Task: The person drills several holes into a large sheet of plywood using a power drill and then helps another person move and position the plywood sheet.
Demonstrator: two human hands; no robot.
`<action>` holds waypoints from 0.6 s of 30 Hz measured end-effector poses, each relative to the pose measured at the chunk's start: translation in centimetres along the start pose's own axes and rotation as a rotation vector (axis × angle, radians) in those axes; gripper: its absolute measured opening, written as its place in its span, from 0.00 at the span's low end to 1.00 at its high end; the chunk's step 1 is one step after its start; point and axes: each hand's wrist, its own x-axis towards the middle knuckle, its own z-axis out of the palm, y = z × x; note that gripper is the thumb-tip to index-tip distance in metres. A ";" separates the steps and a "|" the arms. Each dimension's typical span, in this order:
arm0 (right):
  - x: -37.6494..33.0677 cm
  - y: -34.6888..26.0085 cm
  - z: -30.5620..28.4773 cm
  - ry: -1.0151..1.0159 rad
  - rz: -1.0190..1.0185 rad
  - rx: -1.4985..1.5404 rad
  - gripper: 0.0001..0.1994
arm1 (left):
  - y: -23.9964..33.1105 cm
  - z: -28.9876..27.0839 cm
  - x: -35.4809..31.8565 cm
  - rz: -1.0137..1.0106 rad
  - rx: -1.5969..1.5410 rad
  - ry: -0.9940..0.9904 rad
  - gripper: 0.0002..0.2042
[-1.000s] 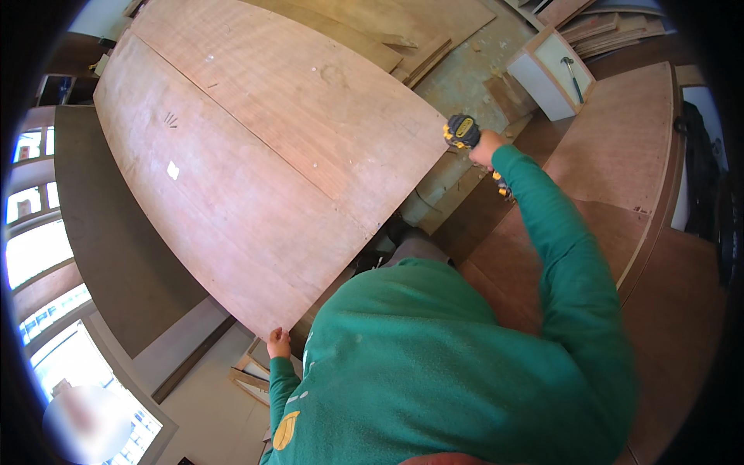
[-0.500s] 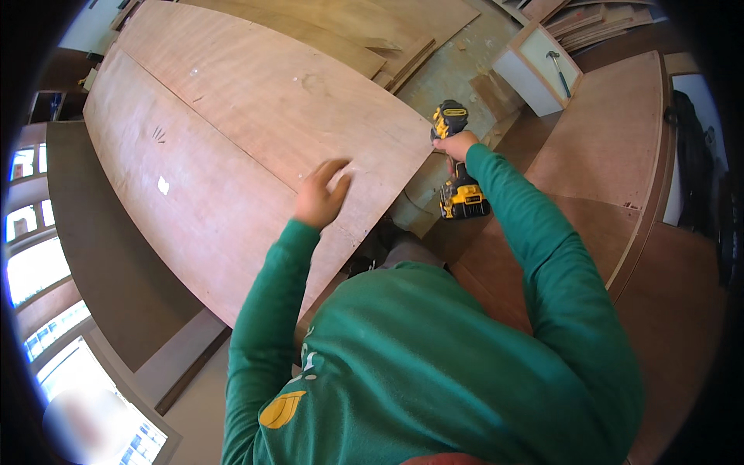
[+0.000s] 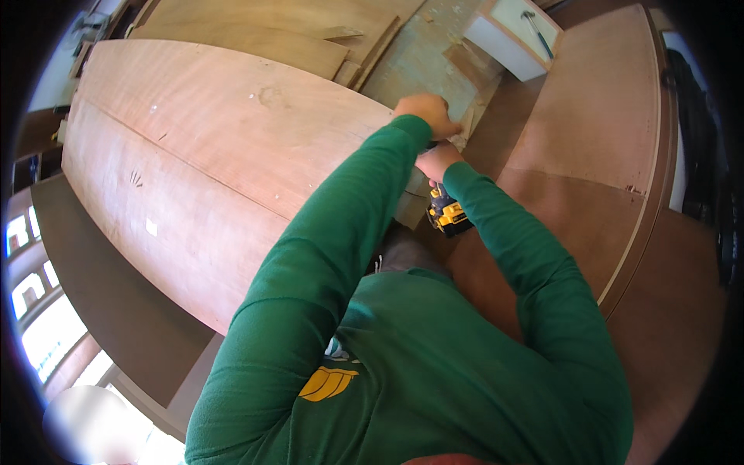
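Note:
My right hand [image 3: 440,161] grips the handle of a yellow and black cordless drill [image 3: 447,212], whose battery base shows below the fist. Over the front end of the drill my left hand [image 3: 426,114] is bent and closed. It hides the drill's head and chuck, so the exact contact of its fingertips is hidden. Both hands are at the near right corner of a large pale plywood panel [image 3: 256,139]. A long seam runs along the panel, with small marks and a white patch on its surface.
Further sheets of wood [image 3: 256,39] lie behind the panel. A hammer [image 3: 536,32] rests on a white, wood-edged box [image 3: 508,46] at the far right. Brown boards [image 3: 589,139] with a raised edge strip extend along my right. A dark curved board [image 3: 108,287] is at the left.
My left hand has left the panel's surface and crossed right to the drill's front. The drill in my right hand has shifted slightly left, and the view has turned a little.

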 end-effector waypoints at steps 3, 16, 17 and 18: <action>0.8 -1.1 -0.6 -0.070 0.013 0.037 0.15 | -1.5 -0.7 1.7 -0.001 0.035 -0.006 0.22; 2.2 -0.7 -2.7 -0.254 0.280 0.494 0.12 | 0.0 -0.6 4.0 0.113 0.093 0.045 0.17; 2.3 -0.4 -2.5 -0.244 0.269 0.524 0.11 | 0.2 -0.6 4.2 0.110 0.103 0.034 0.17; 2.4 -0.2 -2.5 -0.228 0.257 0.556 0.11 | 0.4 -0.6 4.4 0.113 0.114 0.025 0.17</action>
